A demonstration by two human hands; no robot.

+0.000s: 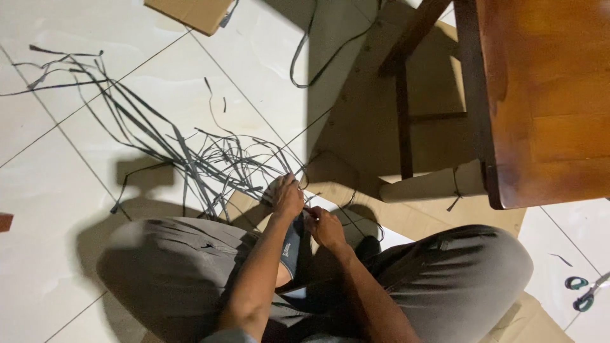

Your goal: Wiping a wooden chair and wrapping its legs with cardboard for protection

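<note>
The left hand (285, 195) and the right hand (325, 227), close together, are each closed on thin grey flat strips (190, 159) that spread over the white tiled floor (51, 190), beside a brown wooden table (546, 95).

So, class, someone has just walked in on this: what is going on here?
A person sits on a tiled floor with knees apart, looking down at both hands. The left hand grips a bunch of long, thin grey strips that fan out across the tiles. The right hand pinches a strip close beside it. A wooden table stands to the right, and scissors lie near it.
</note>
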